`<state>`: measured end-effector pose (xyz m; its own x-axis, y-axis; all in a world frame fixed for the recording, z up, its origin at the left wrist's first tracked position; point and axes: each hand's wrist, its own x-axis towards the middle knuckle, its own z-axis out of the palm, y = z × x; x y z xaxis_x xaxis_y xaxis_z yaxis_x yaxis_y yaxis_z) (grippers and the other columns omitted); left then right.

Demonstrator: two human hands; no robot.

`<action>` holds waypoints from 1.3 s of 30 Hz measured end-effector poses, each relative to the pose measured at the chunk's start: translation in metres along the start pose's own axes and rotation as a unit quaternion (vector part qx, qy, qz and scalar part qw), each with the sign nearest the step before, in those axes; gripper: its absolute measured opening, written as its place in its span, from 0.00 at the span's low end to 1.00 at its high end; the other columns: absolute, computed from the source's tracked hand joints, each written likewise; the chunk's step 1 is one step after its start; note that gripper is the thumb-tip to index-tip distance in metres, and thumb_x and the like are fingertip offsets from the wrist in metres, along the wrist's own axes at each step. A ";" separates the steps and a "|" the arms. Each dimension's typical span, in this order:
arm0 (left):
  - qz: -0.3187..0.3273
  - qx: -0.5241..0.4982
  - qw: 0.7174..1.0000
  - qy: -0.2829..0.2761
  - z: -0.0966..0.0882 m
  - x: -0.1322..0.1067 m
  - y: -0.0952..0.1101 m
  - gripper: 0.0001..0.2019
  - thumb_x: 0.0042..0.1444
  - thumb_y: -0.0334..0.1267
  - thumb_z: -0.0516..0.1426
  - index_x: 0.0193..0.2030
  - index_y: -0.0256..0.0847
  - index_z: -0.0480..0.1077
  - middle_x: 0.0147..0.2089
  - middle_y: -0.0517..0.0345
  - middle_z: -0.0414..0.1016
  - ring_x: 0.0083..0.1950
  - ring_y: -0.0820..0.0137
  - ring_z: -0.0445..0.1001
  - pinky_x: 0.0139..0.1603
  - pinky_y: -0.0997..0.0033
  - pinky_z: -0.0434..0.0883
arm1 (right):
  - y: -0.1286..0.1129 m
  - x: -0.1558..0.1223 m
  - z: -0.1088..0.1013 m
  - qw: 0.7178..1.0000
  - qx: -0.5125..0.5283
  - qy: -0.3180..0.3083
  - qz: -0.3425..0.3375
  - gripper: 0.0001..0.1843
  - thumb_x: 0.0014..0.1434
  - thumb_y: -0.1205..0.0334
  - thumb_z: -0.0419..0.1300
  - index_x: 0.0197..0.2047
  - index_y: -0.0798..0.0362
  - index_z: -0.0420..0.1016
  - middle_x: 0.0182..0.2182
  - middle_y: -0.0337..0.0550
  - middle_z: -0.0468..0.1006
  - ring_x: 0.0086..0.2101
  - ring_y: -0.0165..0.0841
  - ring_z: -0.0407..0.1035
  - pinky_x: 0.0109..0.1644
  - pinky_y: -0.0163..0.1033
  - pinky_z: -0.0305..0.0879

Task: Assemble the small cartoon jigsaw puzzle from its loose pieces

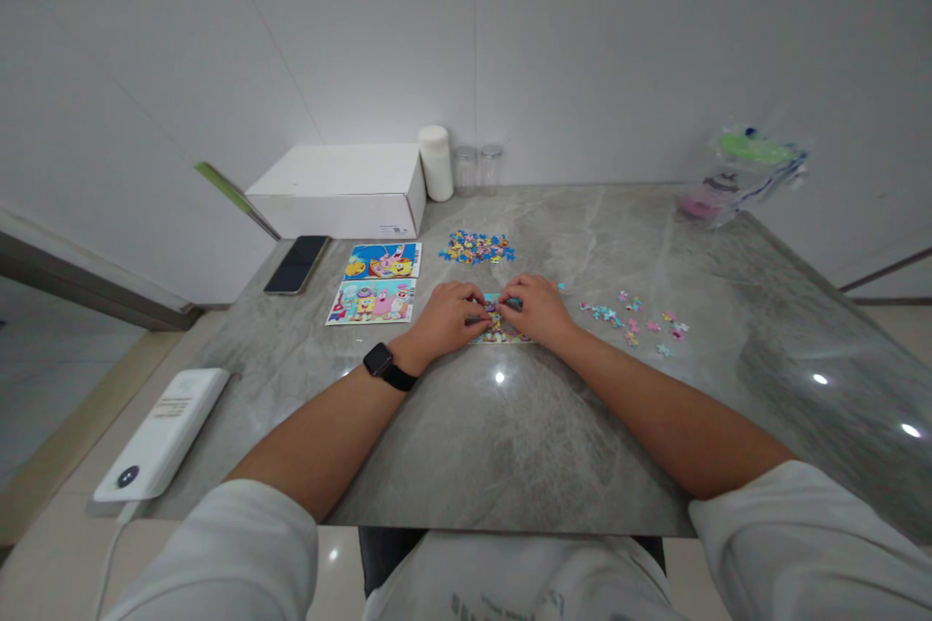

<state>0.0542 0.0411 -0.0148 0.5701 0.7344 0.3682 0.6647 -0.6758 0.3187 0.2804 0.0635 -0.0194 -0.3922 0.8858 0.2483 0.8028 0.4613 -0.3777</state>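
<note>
Both hands rest on a small, partly assembled jigsaw puzzle (502, 334) in the middle of the grey marble table (510, 437). My left hand (449, 312), with a black watch on its wrist, has its fingers curled and pinched on puzzle pieces at the puzzle's top edge. Fingertip to fingertip with it, my right hand (534, 307) pinches the same spot. A heap of blue and yellow loose pieces (476, 247) lies just beyond the hands. Pink and teal pieces (637, 317) are scattered to the right.
Two cartoon picture cards (377, 281) lie left of the hands, with a dark phone (296, 264) beside them. A white box (342, 186), a white jar (436, 162) and two clear jars stand by the wall. A white power bank (166, 432) sits at the left edge, a plastic bag (739, 173) far right.
</note>
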 end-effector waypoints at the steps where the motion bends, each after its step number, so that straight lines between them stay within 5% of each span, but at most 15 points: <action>1: 0.000 -0.001 1.000 0.000 0.000 0.000 0.000 0.05 0.63 0.43 0.67 0.41 0.49 0.85 0.49 0.55 0.81 0.50 0.62 0.76 0.55 0.56 0.68 | 0.000 0.000 0.000 1.000 -0.006 0.005 -0.002 0.06 0.64 0.56 0.68 0.41 0.46 0.87 0.46 0.45 0.82 0.50 0.43 0.72 0.56 0.47 0.61; 39: 0.016 -0.010 0.999 -0.026 -0.004 0.002 0.003 0.06 0.66 0.42 0.64 0.41 0.47 0.84 0.52 0.56 0.83 0.52 0.61 0.76 0.57 0.55 0.68 | 0.007 -0.001 -0.006 0.991 -0.037 -0.023 -0.127 0.10 0.66 0.60 0.66 0.48 0.44 0.89 0.47 0.46 0.83 0.48 0.43 0.71 0.54 0.48 0.59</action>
<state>0.0558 0.0400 -0.0095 0.6157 0.7142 0.3329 0.6364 -0.6998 0.3244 0.2893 0.0661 -0.0170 -0.6040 0.7440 0.2857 0.7063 0.6658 -0.2407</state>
